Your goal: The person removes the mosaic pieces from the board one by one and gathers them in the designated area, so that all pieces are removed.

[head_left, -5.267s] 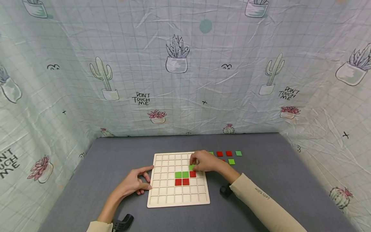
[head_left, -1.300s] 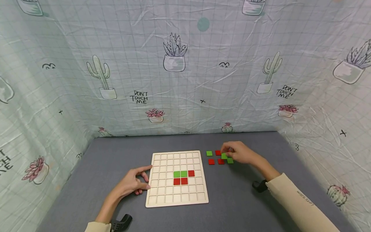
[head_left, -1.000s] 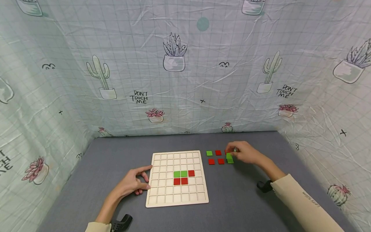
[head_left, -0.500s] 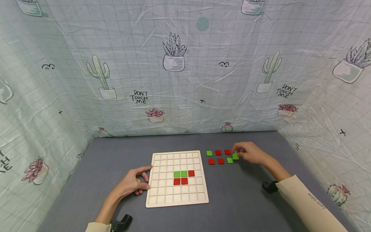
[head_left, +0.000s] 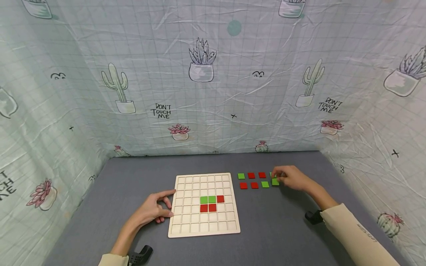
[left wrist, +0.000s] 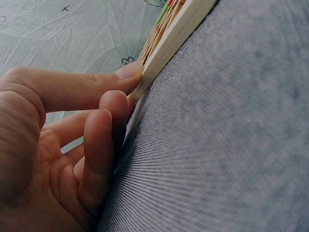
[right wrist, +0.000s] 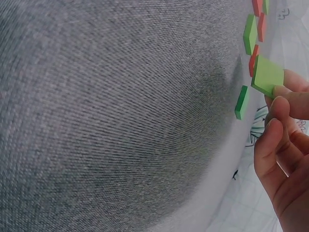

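A pale wooden grid board (head_left: 186, 229) lies on the grey table. Red and green square tiles sit in some of its middle cells, such as a red tile (head_left: 212, 208). My left hand (head_left: 151, 208) is at the board's left edge, its index finger and thumb touching the rim apart from each other; the left wrist view shows the thumb (left wrist: 96, 87) on the wooden edge and other fingers loosely bent. My right hand (head_left: 293, 177) pinches a green tile (right wrist: 268, 76) between thumb and fingers, raised above the table beside the loose tiles. Another green tile (right wrist: 242, 102) lies partly behind that hand in the head view.
Right of the board, loose tiles lie in two rows, among them a green tile (head_left: 241, 176), a red tile (head_left: 243, 186) and a green tile (head_left: 264, 184). A printed cloth (head_left: 206, 96) hangs around the table (head_left: 139, 170) at the back and sides.
From over the board, my right hand has carried the green tile right, past the loose rows to their right end. The board cell above the red tile no longer holds green. My left hand has stayed.
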A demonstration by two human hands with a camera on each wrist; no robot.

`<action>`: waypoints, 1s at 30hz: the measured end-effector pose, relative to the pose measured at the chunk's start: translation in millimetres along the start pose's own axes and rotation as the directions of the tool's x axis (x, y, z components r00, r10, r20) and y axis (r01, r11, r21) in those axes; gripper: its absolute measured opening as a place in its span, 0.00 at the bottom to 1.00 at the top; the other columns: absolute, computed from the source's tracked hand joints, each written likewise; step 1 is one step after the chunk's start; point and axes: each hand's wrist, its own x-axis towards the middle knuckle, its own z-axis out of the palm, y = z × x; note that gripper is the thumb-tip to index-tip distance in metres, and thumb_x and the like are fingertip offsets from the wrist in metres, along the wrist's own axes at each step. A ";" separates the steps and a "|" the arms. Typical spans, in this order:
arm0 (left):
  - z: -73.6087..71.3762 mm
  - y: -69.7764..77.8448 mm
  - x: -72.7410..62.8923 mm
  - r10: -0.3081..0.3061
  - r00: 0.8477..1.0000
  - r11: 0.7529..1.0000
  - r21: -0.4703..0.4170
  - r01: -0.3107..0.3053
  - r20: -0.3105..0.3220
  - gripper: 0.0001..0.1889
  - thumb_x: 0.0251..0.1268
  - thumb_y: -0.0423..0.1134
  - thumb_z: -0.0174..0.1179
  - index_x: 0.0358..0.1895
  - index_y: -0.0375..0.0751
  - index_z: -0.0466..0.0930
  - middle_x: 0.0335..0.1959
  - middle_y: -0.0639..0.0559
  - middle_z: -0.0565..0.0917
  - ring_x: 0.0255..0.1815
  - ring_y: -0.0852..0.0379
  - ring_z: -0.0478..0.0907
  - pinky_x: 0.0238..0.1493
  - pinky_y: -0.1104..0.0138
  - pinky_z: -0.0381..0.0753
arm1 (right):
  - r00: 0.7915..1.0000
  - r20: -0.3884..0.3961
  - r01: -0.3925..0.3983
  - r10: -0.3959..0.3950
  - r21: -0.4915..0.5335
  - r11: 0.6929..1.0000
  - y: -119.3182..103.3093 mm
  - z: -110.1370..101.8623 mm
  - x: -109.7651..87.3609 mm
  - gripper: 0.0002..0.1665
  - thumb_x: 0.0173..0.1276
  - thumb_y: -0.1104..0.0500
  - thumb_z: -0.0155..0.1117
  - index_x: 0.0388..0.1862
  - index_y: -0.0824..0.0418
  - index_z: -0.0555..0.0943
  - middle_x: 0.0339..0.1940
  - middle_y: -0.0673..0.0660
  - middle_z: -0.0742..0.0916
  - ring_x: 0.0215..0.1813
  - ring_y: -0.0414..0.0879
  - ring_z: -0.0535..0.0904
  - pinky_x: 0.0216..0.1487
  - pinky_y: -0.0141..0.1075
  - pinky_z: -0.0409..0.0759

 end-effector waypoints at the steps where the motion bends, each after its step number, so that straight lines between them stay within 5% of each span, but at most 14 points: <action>1: -0.1 -0.1 0.1 -0.002 1.000 1.000 -0.001 0.002 0.001 0.45 0.52 0.31 0.76 0.77 0.37 0.68 0.37 0.42 0.81 0.15 0.58 0.76 0.16 0.64 0.80 | 1.000 0.002 -0.006 0.006 0.001 1.000 0.2 0.0 -0.1 0.11 0.71 0.70 0.63 0.47 0.60 0.86 0.40 0.57 0.88 0.27 0.35 0.77 0.28 0.33 0.77; 23: -0.4 0.8 0.3 0.002 1.000 1.000 -0.017 -0.002 0.006 0.45 0.51 0.29 0.76 0.77 0.37 0.67 0.37 0.41 0.80 0.15 0.58 0.75 0.16 0.65 0.79 | 1.000 0.018 -0.025 0.026 -0.025 0.999 11.3 4.4 -1.1 0.11 0.72 0.70 0.62 0.47 0.58 0.86 0.39 0.56 0.88 0.26 0.35 0.76 0.28 0.33 0.77; 30: -0.3 -1.5 1.4 -0.001 1.000 1.000 -0.019 0.001 0.008 0.45 0.51 0.29 0.76 0.77 0.37 0.68 0.37 0.42 0.80 0.15 0.58 0.75 0.16 0.65 0.79 | 1.000 -0.005 -0.023 0.022 -0.097 0.995 14.0 7.2 2.0 0.13 0.64 0.70 0.67 0.44 0.55 0.87 0.41 0.55 0.89 0.35 0.39 0.79 0.35 0.36 0.78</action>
